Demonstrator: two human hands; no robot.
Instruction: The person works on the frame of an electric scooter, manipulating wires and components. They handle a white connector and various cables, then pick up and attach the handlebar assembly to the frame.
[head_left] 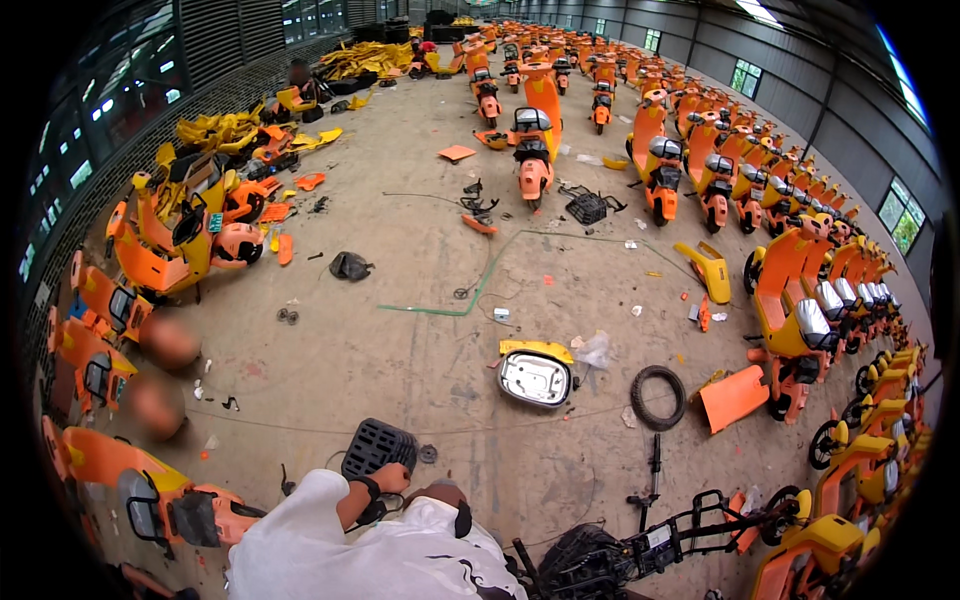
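My left hand (392, 477) is at the lower middle, reaching out from a white sleeve (305, 515), with a dark band at the wrist. Its fingers are curled closed at the lower right edge of a black slatted plastic basket (378, 447), and they seem to grip it. The fingertips are hidden. A small dark round part (428, 454) lies on the floor just right of the basket. My right hand does not show; the white shirt covers that side. A black scooter frame (640, 550) with bare bars lies at the lower right, close to my body.
Orange scooters stand in long rows on the right (790, 290), with more on the left (170, 250). On the floor are a tyre (659, 397), a white-lined box lid (535, 378), an orange panel (733, 398), a black bag (350, 266) and a green strip (430, 311). Yellow panels (370, 62) are heaped far back.
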